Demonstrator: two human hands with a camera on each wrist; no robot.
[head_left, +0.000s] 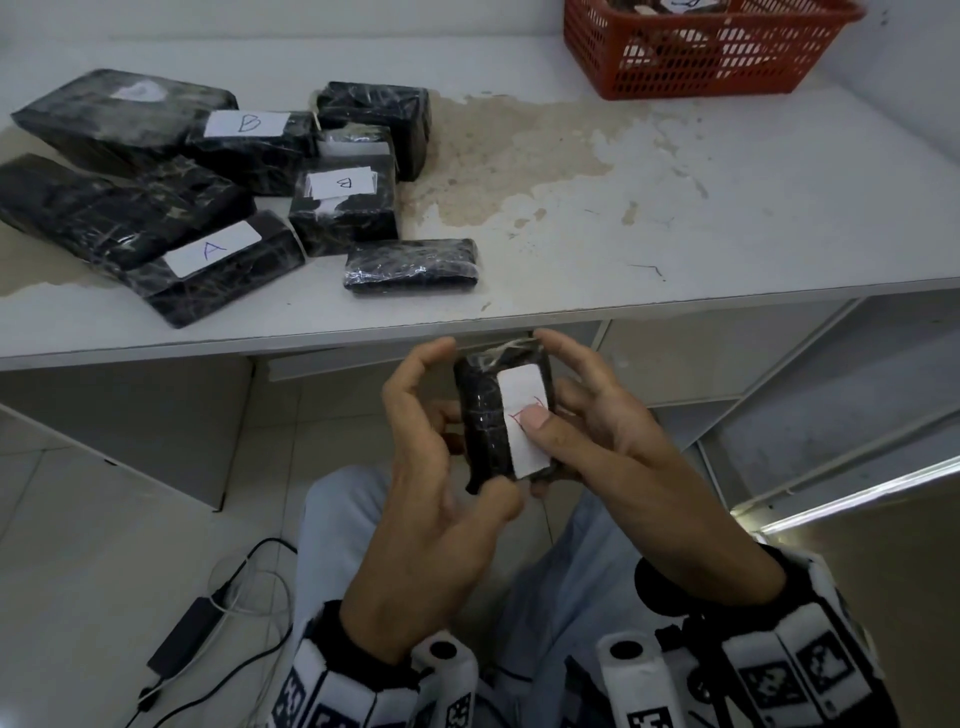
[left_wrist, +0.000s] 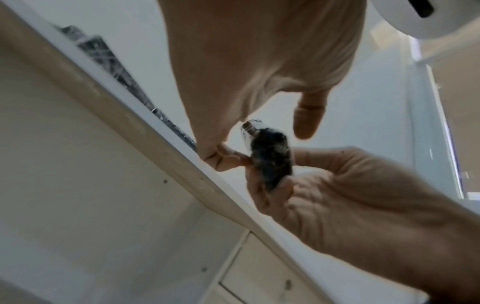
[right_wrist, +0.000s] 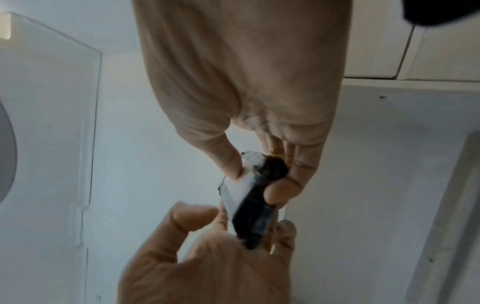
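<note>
Right hand (head_left: 613, 447) grips the black packet (head_left: 483, 415), thumb on its label (head_left: 519, 387); left hand (head_left: 431, 493) pinches its lower end.

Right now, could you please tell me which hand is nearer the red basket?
Right. The right hand holds the wrapped packet in front of the table, left of the red basket; the left hand holds it too, farther left.

Black wrapped packet (head_left: 480, 415) in the hands, left (head_left: 426, 493), right (head_left: 613, 447) — right thumb on white label (head_left: 522, 384).
</note>
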